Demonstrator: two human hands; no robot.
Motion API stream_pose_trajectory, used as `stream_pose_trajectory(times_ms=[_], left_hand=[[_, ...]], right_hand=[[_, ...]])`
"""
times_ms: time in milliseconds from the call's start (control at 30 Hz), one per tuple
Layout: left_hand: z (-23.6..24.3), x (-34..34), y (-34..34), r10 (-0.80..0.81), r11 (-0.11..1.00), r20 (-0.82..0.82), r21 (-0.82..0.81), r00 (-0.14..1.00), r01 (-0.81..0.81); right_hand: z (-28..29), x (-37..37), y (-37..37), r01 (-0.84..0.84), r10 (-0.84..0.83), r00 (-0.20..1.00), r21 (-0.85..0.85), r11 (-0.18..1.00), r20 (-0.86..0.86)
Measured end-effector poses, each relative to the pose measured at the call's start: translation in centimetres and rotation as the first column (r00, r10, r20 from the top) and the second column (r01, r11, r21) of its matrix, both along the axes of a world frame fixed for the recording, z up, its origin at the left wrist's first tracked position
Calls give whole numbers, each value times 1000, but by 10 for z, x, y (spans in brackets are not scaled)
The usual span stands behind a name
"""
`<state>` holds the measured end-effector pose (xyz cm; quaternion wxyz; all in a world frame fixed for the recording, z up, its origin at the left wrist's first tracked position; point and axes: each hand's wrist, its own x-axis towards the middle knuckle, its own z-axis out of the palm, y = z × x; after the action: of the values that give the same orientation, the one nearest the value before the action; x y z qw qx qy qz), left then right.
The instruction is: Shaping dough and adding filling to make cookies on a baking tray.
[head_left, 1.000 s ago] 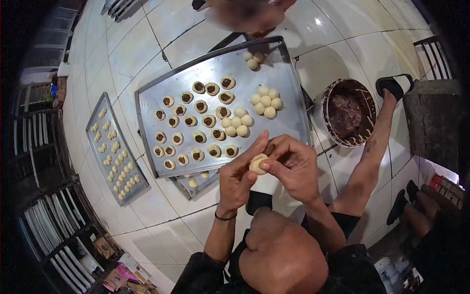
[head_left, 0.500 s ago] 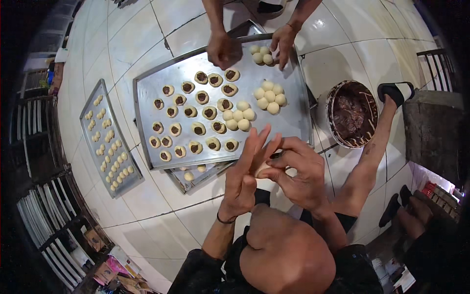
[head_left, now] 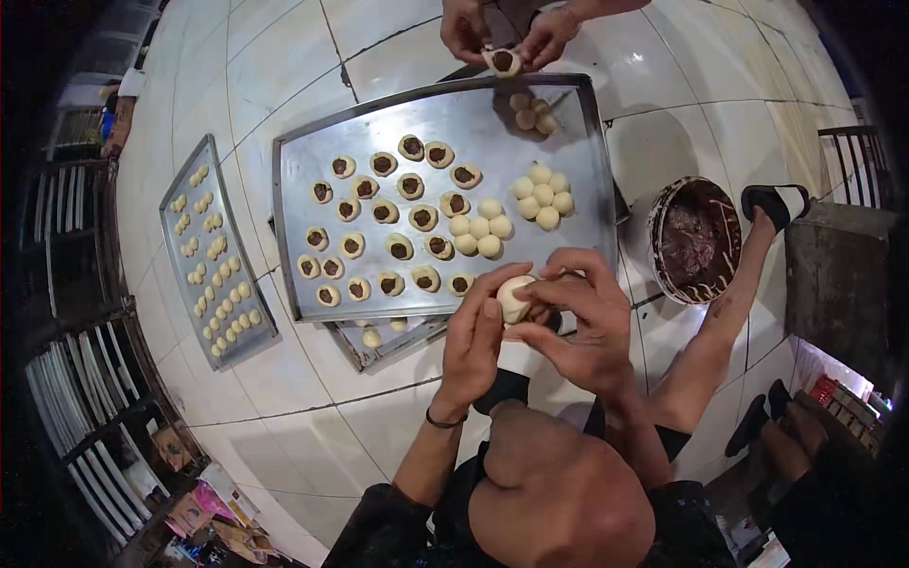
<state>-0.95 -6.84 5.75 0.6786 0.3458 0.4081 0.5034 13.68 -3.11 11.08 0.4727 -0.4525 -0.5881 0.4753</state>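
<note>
Between both hands, just off the near edge of the large metal tray, I hold a pale dough piece. My left hand cups it from the left. Fingers and thumb of my right hand pinch its right side, covering part of it. On the tray lie several flattened dough rounds topped with dark filling. Smooth plain dough balls sit in clusters to their right. Across the tray, another person's hands hold up a dough round with dark filling.
A round tub of dark brown filling stands right of the tray, near a bent leg. On the tiled floor to the left lies a narrower tray with small dough pieces. Another tray shows partly beneath the large one.
My left fingers, stretched upward before, now curl round the dough, which shows more. The other person's hands have risen from the tray to beyond its far edge, now holding a filled round.
</note>
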Motion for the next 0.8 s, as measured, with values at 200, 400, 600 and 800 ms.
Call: stream_pose_trajectory(times_ms=[200, 400, 600, 800], left_hand=[[-4, -2, -6, 56, 998, -200, 51, 978, -47], [-9, -7, -8, 112, 983, -67, -140, 991, -120], [-31, -18, -7, 56, 955, 128, -297, 990, -16], [-68, -12, 2, 136, 943, 99, -318, 986, -98]], right_hand=[[-21, -9, -8, -13, -15, 993, -221, 975, -121], [-29, -17, -4, -83, 89, 991, -69, 994, 102], [-58, -20, -6, -90, 102, 994, -234, 968, 37], [-99, -23, 5, -26, 50, 995, -243, 970, 91]])
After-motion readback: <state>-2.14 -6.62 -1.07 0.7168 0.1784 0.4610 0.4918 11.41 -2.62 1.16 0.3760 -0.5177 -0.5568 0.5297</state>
